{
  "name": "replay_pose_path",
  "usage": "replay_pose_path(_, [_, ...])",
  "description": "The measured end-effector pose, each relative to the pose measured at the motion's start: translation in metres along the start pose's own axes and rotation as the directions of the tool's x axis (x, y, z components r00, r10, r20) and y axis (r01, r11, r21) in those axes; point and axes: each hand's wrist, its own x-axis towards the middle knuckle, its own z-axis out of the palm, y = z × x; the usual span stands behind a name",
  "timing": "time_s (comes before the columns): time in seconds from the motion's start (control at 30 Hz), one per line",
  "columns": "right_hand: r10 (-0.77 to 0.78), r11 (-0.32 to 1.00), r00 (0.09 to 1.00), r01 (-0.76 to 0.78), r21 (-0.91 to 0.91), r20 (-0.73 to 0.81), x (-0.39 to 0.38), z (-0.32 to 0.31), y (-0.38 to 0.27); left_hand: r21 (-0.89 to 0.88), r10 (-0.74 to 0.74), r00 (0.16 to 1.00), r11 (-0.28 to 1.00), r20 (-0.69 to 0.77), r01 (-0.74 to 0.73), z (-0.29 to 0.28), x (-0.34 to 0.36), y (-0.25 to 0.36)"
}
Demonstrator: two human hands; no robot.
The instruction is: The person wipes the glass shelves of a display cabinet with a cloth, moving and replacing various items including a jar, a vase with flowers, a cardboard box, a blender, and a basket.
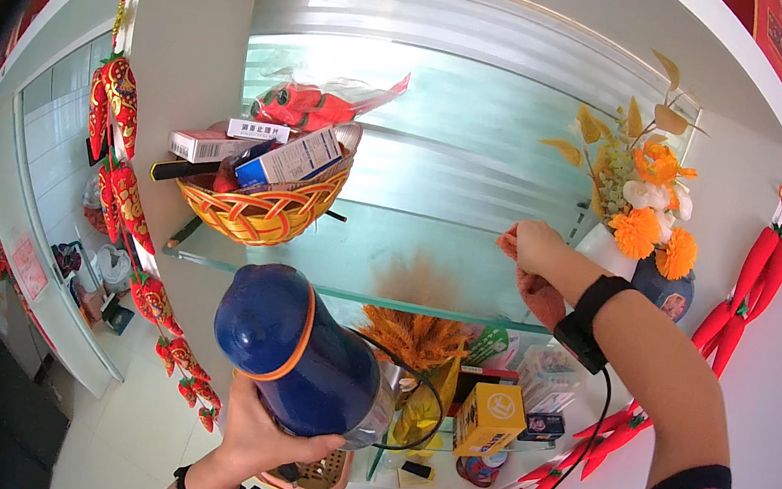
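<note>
1. Gripping from the near side, my left hand (266, 436) is curled partway open round a dark blue vessel (326, 377), thumb along its near side, the other fingers mostly hidden.
2. The vessel rests against that hand, just beyond it, near the front edge of the glass shelf (452, 239) and well apart to the left of my right hand (534, 246).
3. It is tilted, domed end to the left, and glossy, with a thin orange ring round it below the dome and a paler, greyish end at the right.
4. My right hand is nearly closed, bunched on a reddish-brown cloth (541, 299) over the shelf's right part; I cannot tell whether the cloth touches the glass.
5. On the shelf, a woven basket (264, 213) of small boxes sits left, orange and white flowers (641, 231) right.
</note>
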Motion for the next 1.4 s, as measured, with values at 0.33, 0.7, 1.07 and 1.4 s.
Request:
replay_pose_path(0.33, [-0.066, 0.983, 0.991, 0.085, -0.163, 0.115, 0.012, -0.025, -0.041, -0.040, -0.017, 0.998, 0.999, -0.055, 0.015, -0.006, 0.009, -0.005])
replay_pose_path(0.7, [-0.352, 0.936, 0.930, 0.347, 0.062, 0.105, 0.049, -0.012, -0.034, 0.014, -0.025, 0.997, 1.000, -0.070, 0.026, -0.023, 0.012, -0.012])
replay_pose_path(1.07, [-0.259, 0.966, 0.955, 0.254, 0.054, 0.144, 0.054, -0.010, -0.096, 0.008, -0.053, 0.998, 0.999, -0.015, 0.054, -0.023, 0.021, -0.011])
replay_pose_path(1.4, [-0.295, 0.953, 0.954, 0.290, 0.088, 0.053, 0.063, 0.003, -0.111, 0.063, -0.017, 0.999, 0.998, -0.051, 0.020, -0.031, 0.014, 0.002])
